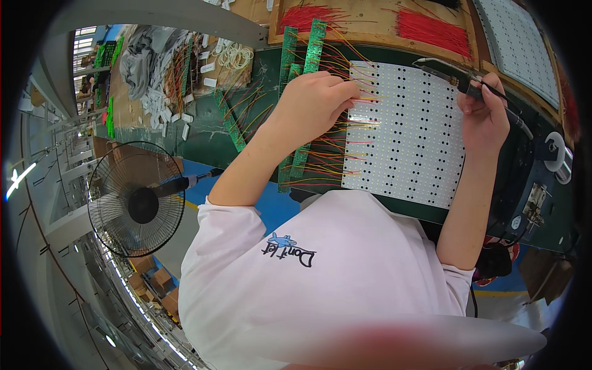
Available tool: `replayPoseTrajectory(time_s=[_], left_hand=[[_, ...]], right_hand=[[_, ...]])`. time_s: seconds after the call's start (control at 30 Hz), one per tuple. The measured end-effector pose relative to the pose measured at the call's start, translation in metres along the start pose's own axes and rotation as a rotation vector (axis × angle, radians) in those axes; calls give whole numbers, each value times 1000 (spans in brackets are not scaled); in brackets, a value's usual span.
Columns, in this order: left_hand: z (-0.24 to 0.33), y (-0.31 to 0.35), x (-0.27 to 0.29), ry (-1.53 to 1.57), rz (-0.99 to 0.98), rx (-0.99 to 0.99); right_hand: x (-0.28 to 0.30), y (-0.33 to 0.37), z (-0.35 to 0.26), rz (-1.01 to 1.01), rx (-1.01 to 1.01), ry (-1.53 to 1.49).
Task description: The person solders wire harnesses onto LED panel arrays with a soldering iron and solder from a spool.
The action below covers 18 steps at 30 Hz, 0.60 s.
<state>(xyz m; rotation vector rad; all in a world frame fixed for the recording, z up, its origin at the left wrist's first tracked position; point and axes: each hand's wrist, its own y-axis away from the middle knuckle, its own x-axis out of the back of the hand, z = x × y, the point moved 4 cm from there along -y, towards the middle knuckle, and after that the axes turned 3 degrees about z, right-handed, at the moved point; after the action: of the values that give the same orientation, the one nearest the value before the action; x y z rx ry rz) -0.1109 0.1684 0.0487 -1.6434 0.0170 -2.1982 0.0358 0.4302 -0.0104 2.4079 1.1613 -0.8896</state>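
Observation:
A white LED board [404, 132] with rows of small dots lies on the green bench. Along its left edge, red and yellow wires [327, 165] run over from long green circuit strips [302, 161]. My left hand [317, 102] is closed in a pinch at that edge, with a thin wire coming out past the fingertips. My right hand [484, 117] grips a soldering iron [472, 90] with a black handle above the board's upper right corner. The iron's thin metal end points left and is raised off the board.
Wooden trays with red wires [431, 32] stand at the back. A metal-framed LED panel [518, 46] is at the far right. On the right of the bench are a solder reel [555, 154] and a stand [535, 202]. A black fan [143, 203] stands left, below white parts [176, 117].

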Motion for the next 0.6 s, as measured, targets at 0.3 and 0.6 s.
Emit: replayPoseTrajectory(time_s=[0.3, 0.6], left_hand=[[-7, -1, -10, 341, 75, 28], [-19, 16, -19, 386, 156, 20]], right_hand=[[-15, 16, -25, 40, 74, 278], [-29, 39, 10, -125, -82, 466]])
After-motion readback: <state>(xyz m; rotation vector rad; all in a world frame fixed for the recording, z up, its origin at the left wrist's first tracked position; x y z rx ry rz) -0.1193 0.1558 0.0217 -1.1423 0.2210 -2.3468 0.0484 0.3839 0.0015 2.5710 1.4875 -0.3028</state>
